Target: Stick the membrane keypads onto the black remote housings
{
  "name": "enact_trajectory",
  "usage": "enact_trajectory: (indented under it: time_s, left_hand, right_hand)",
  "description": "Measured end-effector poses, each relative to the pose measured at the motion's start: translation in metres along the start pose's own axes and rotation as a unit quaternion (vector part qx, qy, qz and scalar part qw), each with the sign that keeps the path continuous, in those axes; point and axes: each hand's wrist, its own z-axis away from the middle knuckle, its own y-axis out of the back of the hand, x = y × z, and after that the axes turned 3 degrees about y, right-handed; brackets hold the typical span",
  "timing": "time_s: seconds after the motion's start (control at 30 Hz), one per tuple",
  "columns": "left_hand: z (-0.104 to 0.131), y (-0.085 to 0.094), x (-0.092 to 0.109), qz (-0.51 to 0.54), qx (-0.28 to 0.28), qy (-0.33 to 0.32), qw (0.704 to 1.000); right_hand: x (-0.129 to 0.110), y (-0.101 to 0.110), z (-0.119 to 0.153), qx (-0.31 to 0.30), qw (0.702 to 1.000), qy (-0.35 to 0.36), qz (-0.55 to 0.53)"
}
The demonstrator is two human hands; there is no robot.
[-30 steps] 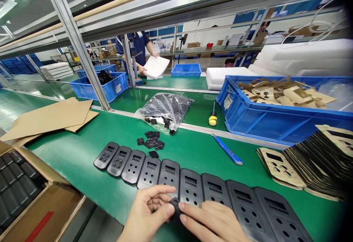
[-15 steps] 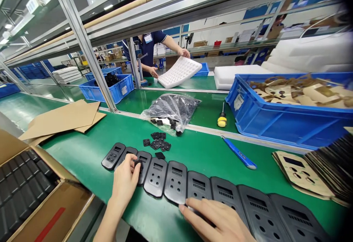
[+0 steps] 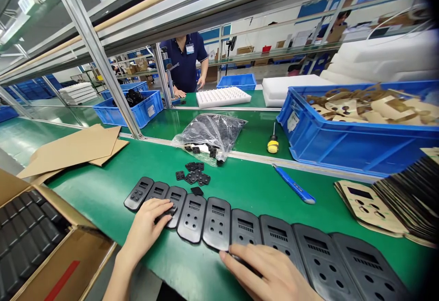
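A row of black plastic housings [image 3: 216, 222], each with a window slot and round holes, runs across the green bench. My left hand [image 3: 148, 222] is closed, its fingertips and thumb down on the third housing from the left, around a small black button pad [image 3: 174, 209] mostly hidden by the fingers. The leftmost housing [image 3: 139, 193] has raised buttons in its holes. My right hand [image 3: 270, 271] lies with fingers stretched out over the lower ends of the middle housings. Behind the row is a loose pile of black button pads [image 3: 195, 173].
Behind the pile lies a clear bag [image 3: 211, 131] of black parts. A blue utility knife [image 3: 294, 184], a yellow screwdriver [image 3: 273, 144], a blue bin [image 3: 343, 147] and stacked tan sheets [image 3: 372, 209] are to the right. An open carton [image 3: 82, 255] stands left. A co-worker [image 3: 185, 63] is opposite.
My left hand has lowered the button pad onto the third housing. The right hand stays in place. Across the bench, the co-worker has set down the white foam tray and let go.
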Motion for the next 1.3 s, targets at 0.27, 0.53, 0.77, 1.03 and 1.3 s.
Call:
enact_trajectory:
  time_s: [0.27, 0.53, 0.77, 1.03, 1.3]
  left_hand:
    - [0.002, -0.003, 0.004, -0.044, 0.011, -0.013, 0.999]
    - [-0.029, 0.003, 0.019, -0.07, -0.009, -0.028, 0.997]
    - [-0.091, -0.017, 0.041, -0.093, -0.071, -0.113, 0.987]
    - [-0.052, -0.004, 0.058, -0.151, 0.016, -0.136, 0.979]
    - [-0.017, -0.001, 0.054, -0.07, -0.07, -0.161, 0.982]
  right_hand:
    - [0.001, -0.001, 0.0, -0.013, 1.0, 0.007, 0.001]
    - [0.0, -0.004, 0.002, -0.017, 1.0, 0.005, -0.012]
    - [0.001, -0.005, 0.003, -0.02, 1.0, 0.004, -0.002]
    - [-0.003, 0.001, -0.002, -0.025, 0.999, 0.001, 0.021]
    - [-0.005, 0.0, 0.0, -0.038, 0.999, -0.005, 0.018]
